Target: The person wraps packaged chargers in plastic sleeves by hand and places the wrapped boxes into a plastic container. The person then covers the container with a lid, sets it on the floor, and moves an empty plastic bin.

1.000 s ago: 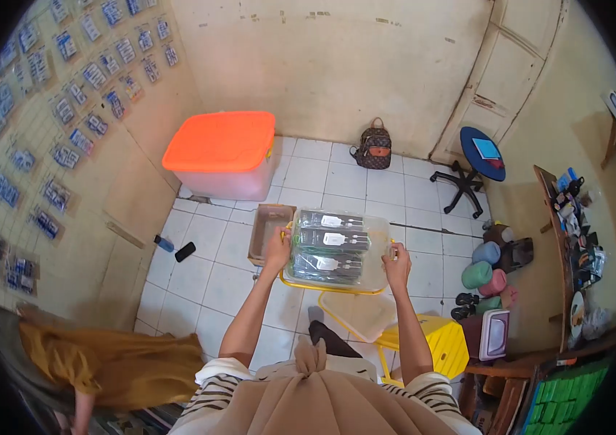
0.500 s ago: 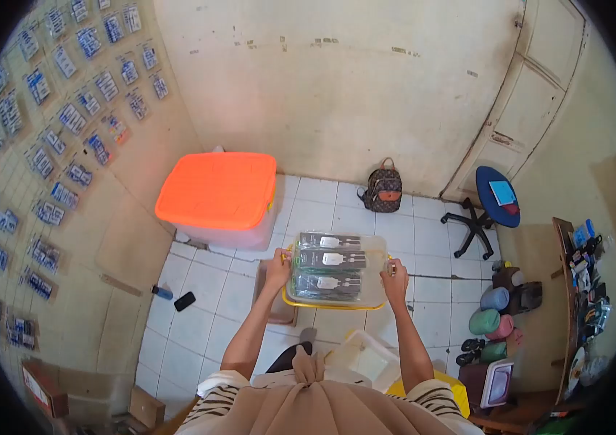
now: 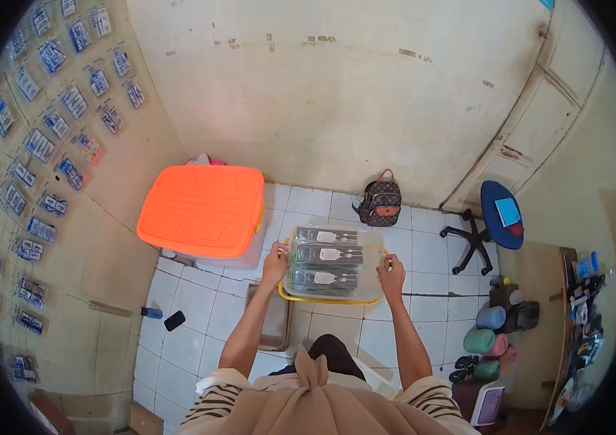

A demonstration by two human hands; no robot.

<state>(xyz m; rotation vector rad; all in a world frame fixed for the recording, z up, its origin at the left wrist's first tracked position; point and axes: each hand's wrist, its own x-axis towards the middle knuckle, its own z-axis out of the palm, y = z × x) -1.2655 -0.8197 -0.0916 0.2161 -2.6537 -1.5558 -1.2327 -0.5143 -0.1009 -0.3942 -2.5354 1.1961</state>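
Note:
A clear plastic container (image 3: pixel 371 272) with a yellow rim is held out in front of me. Several dark packages with white charger pictures (image 3: pixel 328 254) lie inside it in plastic wrap, filling its left and middle parts. My left hand (image 3: pixel 275 266) is closed on the container's left edge, and my right hand (image 3: pixel 391 275) grips the right edge. Beneath the container's left side, a cardboard box (image 3: pixel 274 324) sits on the tiled floor, partly hidden by my left arm.
A large bin with an orange lid (image 3: pixel 203 210) stands by the back wall. Nearby are a patterned backpack (image 3: pixel 380 203), a blue swivel chair (image 3: pixel 501 215), a phone (image 3: pixel 175 320) on the floor, a cluttered shelf (image 3: pixel 576 319) and coloured bundles (image 3: pixel 479 341) at the right.
The view has swung upward and I have moved forward over the floor, with the container still in both hands. The yellow stool and the other person at the left have left the view.

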